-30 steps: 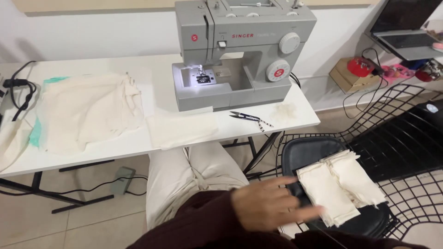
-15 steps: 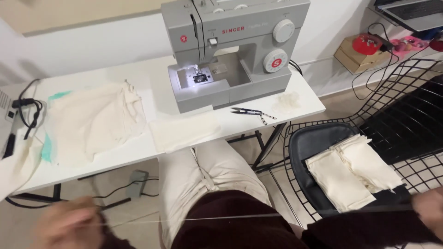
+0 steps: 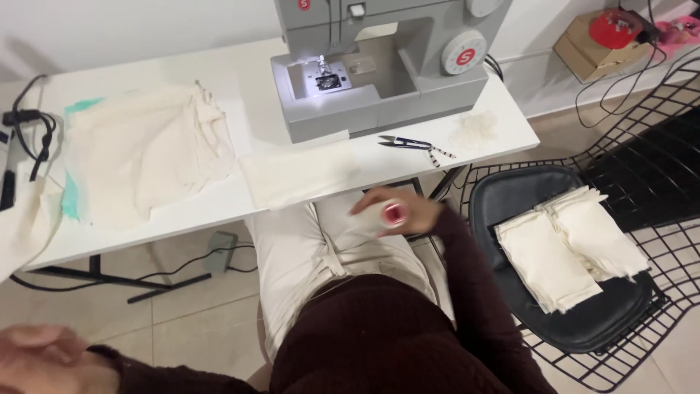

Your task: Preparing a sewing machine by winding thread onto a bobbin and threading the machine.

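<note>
right hand (image 3: 397, 211) | fingers wrap thread spool (image 3: 385, 217) | above lap

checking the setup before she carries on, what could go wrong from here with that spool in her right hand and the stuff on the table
1. The right hand holds a small white spool above the lap; if it slips, it could roll to the floor near the foot pedal.
2. The snips lie near the table edge and could get knocked off.
3. The folded cloth overhangs the front edge and may slide off.
</note>
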